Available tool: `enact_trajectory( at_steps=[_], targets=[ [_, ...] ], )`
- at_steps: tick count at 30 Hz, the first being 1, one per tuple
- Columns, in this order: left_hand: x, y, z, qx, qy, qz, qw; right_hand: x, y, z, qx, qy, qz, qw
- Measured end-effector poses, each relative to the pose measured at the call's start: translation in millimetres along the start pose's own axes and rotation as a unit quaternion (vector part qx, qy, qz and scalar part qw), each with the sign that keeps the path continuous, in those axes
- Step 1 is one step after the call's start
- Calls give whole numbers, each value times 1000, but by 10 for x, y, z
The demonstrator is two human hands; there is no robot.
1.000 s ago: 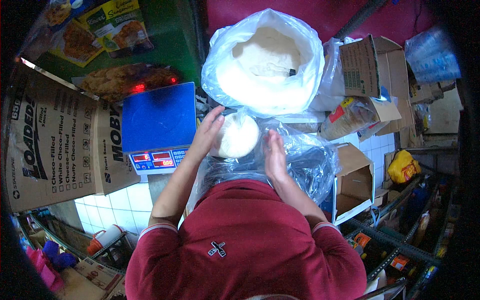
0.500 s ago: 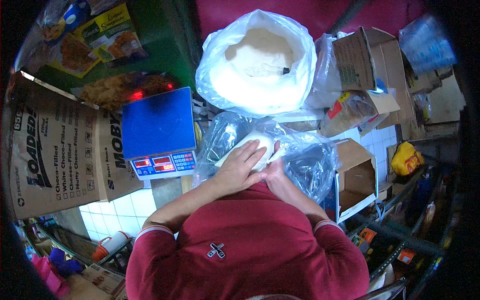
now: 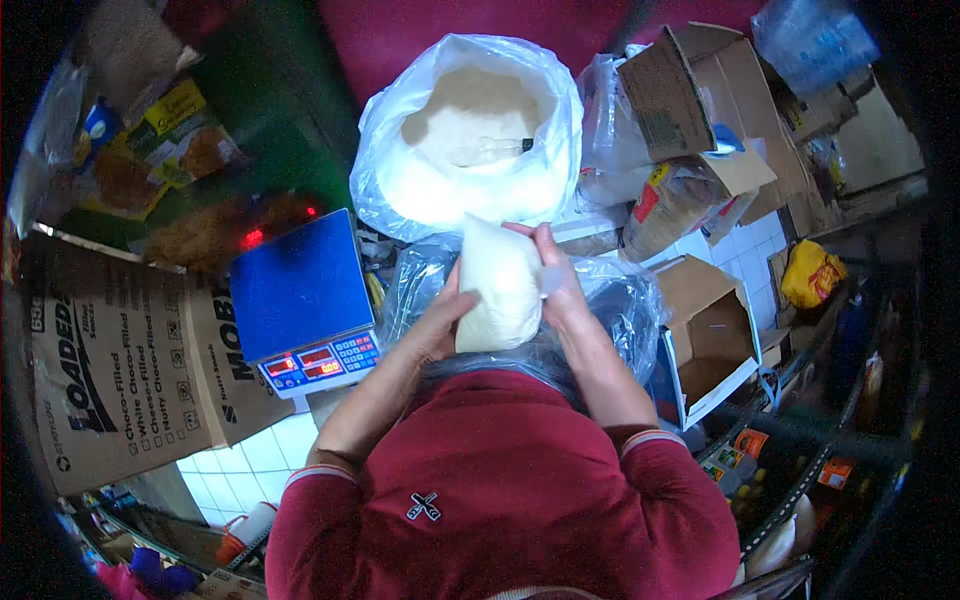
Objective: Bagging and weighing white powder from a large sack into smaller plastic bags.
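Between my two hands is a plump plastic bag of pale powder, raised over a heap of clear plastic bags. My left hand is closed on its left side, with the thumb across the front. On the other side my right hand grips it near the top right edge. Just beyond stands a large open sack of the same pale powder, with a clear scoop with a dark handle end lying in it. Left of my hands sits a digital scale with a bare blue platform and lit red digits.
A large printed carton stands at the left, beside the scale. On the right are an open white-edged box, more cardboard boxes and a yellow plastic bag. Metal shelving with goods runs along the lower right.
The bag of powder has been lifted from against my body and tipped upright. My left hand has slid from its top to its left side, my right hand to its right side.
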State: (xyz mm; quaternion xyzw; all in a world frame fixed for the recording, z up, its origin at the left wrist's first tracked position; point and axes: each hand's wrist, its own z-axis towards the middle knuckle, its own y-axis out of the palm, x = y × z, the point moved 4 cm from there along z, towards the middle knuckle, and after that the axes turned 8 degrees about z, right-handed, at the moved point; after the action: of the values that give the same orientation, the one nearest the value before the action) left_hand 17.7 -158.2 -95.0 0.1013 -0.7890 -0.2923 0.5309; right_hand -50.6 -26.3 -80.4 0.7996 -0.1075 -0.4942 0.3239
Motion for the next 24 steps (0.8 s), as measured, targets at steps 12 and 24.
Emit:
enact_trajectory(
  at_steps=[12, 24],
  targets=[
    [349, 505, 484, 29, 102, 160, 981, -148, -228, -573, -24, -130, -55, 990],
    [160, 948, 1055, -158, -35, 52, 985, -330, -520, -1007, 122, -239, -65, 961]
  ],
)
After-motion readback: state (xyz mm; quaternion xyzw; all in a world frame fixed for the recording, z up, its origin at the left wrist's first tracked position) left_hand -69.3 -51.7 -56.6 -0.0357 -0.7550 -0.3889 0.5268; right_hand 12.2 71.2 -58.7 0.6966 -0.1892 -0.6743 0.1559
